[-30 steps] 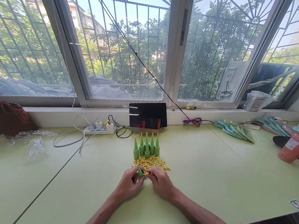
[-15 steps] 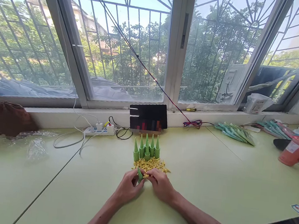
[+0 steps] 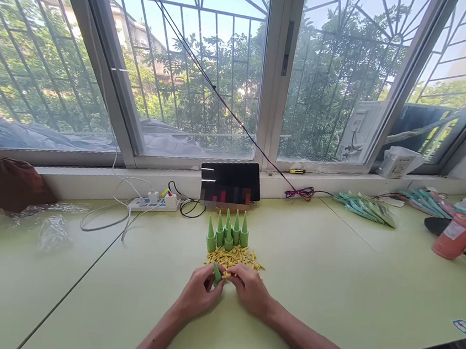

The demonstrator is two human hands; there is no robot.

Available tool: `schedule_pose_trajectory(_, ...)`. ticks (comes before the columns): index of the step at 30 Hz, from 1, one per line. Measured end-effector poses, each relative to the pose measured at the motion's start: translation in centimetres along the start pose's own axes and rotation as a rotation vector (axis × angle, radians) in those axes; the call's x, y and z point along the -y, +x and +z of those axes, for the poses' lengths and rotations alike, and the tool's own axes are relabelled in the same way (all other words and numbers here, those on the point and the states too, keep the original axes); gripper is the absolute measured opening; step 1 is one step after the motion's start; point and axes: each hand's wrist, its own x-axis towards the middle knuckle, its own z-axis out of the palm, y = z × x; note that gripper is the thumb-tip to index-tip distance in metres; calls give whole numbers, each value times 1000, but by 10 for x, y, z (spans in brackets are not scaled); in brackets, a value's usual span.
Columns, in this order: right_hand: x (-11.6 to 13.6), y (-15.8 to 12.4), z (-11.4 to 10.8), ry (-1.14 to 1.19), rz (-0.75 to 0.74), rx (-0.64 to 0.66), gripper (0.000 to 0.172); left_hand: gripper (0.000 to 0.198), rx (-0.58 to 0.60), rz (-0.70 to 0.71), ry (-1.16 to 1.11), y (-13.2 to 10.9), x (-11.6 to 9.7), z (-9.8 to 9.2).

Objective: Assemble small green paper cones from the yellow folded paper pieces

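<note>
My left hand [image 3: 199, 293] is closed around a small green cone-topped piece [image 3: 217, 273], whose pointed tip leans up and to the left. Against its right side, my right hand [image 3: 249, 288] pinches a small yellow piece [image 3: 226, 274]. The fingers hide most of where the two pieces meet. Just beyond both hands spreads a pile of small yellow pieces [image 3: 233, 257]. Behind that pile stand several green cone-topped pieces [image 3: 229, 239], upright and close together.
A dark tablet [image 3: 231, 181] leans at the window sill. To its left lies a white power strip [image 3: 157, 203] with cables. Teal and green bags [image 3: 365, 208] and a red cup [image 3: 459, 236] are on the right; clear plastic [image 3: 54, 232] lies left.
Both hands stay almost in the same place, still holding the green piece and the yellow piece together. The whole view has shifted very slightly.
</note>
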Motion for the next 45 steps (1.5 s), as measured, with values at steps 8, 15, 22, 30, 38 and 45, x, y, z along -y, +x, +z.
schedule_pose_trajectory(8,2,0,-1,5,13,6,14,9,-12,-3,8,-1,-2,-1)
schedule_pose_trajectory(15,0,0,0,7,25,-7,15,10,2,-17,-17,-1,2,1)
schedule_pose_trajectory(22,0,1,-2,13,43,16,12,9,-1,3,36,-1,-2,1)
schedule_pose_trajectory(30,-1,0,-2,16,40,37,12,9,26,11,94,-1,-2,0)
schedule_pose_trajectory(38,3,1,-5,5,47,56,12,9,30,8,90,-1,-6,0)
schedule_pose_trajectory(45,4,1,-4,-8,58,54,11,7,57,-9,90,-1,-6,-1)
